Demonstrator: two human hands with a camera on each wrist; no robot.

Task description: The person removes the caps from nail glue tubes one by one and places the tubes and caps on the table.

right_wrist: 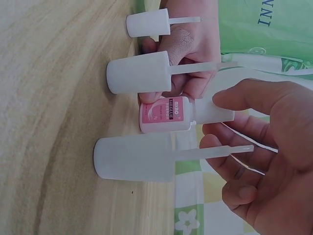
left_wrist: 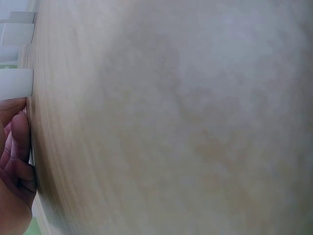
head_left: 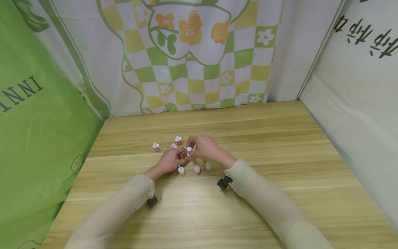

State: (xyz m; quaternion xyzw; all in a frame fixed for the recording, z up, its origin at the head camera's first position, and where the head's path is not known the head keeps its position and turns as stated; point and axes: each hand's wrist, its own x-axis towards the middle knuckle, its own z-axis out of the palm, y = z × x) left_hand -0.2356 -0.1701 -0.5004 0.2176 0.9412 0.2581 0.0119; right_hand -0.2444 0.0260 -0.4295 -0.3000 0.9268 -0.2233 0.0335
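A small nail glue bottle [right_wrist: 164,117] with a pink label stands between the two hands at the middle of the table. My left hand [head_left: 169,160] grips its body low down, thumb against the side in the right wrist view. From above, my right hand [head_left: 207,148] pinches the bottle's white cap [right_wrist: 215,108] between thumb and fingers. Three white brush caps stand on the table nearer the body, brushes pointing up: the left one [head_left: 181,170], the middle one [head_left: 197,169] and the right one [head_left: 208,166]. The left wrist view shows mostly tabletop, with curled left fingers [left_wrist: 19,139] at its edge.
Beyond the left hand stand more small bottles with pink labels: one at left [head_left: 157,147], one at the back [head_left: 178,140], and one partly hidden white-topped bottle [head_left: 174,146]. The wooden table [head_left: 280,145] meets a checkered curtain [head_left: 199,79] at the back.
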